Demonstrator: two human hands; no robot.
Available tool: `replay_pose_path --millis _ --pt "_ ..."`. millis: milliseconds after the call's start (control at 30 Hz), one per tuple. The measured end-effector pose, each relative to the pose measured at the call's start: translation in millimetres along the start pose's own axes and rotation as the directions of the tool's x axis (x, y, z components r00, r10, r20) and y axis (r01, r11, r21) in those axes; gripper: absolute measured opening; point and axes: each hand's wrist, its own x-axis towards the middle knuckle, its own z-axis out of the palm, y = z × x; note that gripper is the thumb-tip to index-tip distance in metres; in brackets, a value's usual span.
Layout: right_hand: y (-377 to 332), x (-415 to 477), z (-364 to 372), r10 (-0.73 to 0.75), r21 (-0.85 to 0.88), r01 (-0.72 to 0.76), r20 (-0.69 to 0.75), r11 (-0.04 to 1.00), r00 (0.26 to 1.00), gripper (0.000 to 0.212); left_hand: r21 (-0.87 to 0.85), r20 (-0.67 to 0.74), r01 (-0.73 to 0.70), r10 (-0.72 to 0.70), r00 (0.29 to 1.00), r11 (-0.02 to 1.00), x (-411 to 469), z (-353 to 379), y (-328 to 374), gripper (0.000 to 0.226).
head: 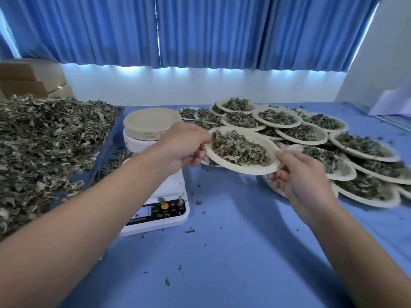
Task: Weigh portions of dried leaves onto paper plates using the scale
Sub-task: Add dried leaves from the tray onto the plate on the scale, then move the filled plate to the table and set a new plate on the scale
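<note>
From the head view, our left grip pinches the left rim of a paper plate, and our right grip holds its right rim, thumb on top and fingers curled beneath. The plate carries a heap of dried leaves. We hold it above the blue worktop, just right of the scale and beside the overlapping filled plates that spread to the right. Behind the scale a stack of empty plates sits on a white tub. A tray at the left is heaped with loose leaves. Crumbs dot the worktop, and blue curtains hang behind.
</note>
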Motion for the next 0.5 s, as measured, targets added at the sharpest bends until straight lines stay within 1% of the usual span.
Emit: replay_pose_path --millis 33,100,200,267,367,500 --pt "-1.5 -2.1 -8.3 -0.006 0.032 0.006 -0.014 0.999 1.000 0.018 -0.029 0.014 0.020 -0.020 1.000 0.999 3.6 10.0 4.1 0.003" --pt "-3.8 -4.6 -24.5 -0.025 0.057 0.028 -0.051 0.998 0.998 0.023 -0.065 0.063 0.058 -0.054 0.997 0.996 13.2 30.2 9.7 0.007" --pt "-7.4 -2.1 -50.2 -0.050 0.043 0.056 -0.131 0.998 0.990 0.019 -0.093 0.129 0.079 -0.067 0.989 0.993 27.9 65.0 14.4 0.012" --pt "-12.2 5.9 -68.6 -0.056 0.014 0.059 -0.183 0.998 0.981 0.017 -0.113 0.152 0.093 -0.076 0.985 0.989 37.4 89.5 18.1 0.011" --pt "-23.5 27.2 -96.0 -0.086 -0.093 0.064 -0.258 0.994 0.962 0.012 -0.135 0.173 0.083 -0.059 0.983 0.987 53.7 124.8 27.3 0.007" --pt "-46.1 72.8 -127.1 -0.161 -0.298 0.060 -0.326 0.953 0.932 0.006 -0.140 0.200 0.062 -0.033 0.979 0.988 79.0 160.2 45.5 0.008"
